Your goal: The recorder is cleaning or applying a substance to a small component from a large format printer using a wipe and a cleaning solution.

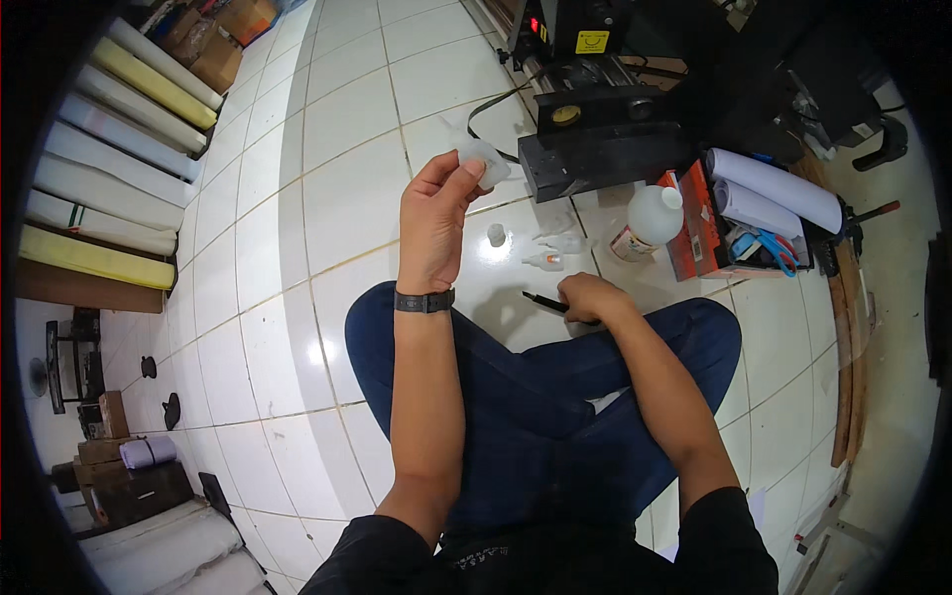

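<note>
My left hand (436,198) is raised over the floor, thumb and fingers pinching a small translucent white squeeze bottle (490,167) with a pointed tip. My right hand (591,296) rests low by my right knee, closed around a slim black pen-like tool (540,299) that points left; its exact kind does not show. Between the hands, a small whitish cap-like piece (496,235) stands on the tiles. Next to it lie a small bottle with an orange mark (544,261) and a clear small bottle (563,242).
A larger white bottle (654,216) stands on the right, beside a red and black box (700,223) holding paper rolls (773,183) and blue-handled scissors (775,252). Beyond is a black machine (605,154). Long material rolls (119,159) line the left side of the tiled floor.
</note>
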The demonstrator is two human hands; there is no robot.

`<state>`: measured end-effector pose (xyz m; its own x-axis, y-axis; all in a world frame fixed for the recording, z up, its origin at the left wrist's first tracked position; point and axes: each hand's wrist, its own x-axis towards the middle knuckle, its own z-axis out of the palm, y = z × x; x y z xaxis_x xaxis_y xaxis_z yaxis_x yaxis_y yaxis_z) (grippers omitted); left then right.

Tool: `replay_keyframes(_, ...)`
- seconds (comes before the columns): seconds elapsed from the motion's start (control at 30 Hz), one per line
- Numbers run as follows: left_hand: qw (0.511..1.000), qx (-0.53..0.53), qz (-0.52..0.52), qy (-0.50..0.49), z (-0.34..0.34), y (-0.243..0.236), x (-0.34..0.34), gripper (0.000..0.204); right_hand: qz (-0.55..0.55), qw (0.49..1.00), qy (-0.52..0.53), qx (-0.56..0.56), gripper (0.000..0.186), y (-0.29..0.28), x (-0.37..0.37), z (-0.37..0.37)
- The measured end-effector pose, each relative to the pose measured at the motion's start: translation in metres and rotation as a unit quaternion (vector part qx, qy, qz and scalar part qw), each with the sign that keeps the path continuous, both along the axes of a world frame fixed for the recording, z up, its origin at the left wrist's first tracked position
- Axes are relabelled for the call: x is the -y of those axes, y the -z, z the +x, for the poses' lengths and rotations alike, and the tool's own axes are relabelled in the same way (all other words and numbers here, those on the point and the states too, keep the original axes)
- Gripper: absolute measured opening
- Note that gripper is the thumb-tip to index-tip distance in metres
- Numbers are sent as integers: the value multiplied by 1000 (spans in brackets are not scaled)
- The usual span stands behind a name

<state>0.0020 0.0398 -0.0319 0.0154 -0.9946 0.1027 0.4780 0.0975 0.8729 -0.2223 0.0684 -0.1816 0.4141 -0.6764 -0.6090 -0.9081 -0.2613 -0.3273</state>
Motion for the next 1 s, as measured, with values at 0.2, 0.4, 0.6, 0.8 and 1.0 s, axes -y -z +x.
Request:
replay_keyframes(0.2,999,-27,21,-8,3,0,2,22,13,998,10,61,29,-5,4,-9)
replay_keyframes(0.4,997,19,-19,-74,22,-38,1,21,12,998,0,66,26,-12,12,-2)
replay_keyframes(0.6,970,92,-137,-179,63,-154,-6,14,6,1000,0,24,31,18,14,-13)
replay_keyframes(0.8,916,117,-271,-273,81,-265,-42,28,-38,998,-21,47,27,6,3,-16)
replay_keyframes(1.0,882,140,-339,-298,86,-315,-70,38,-24,999,-12,32,27,-12,0,-15)
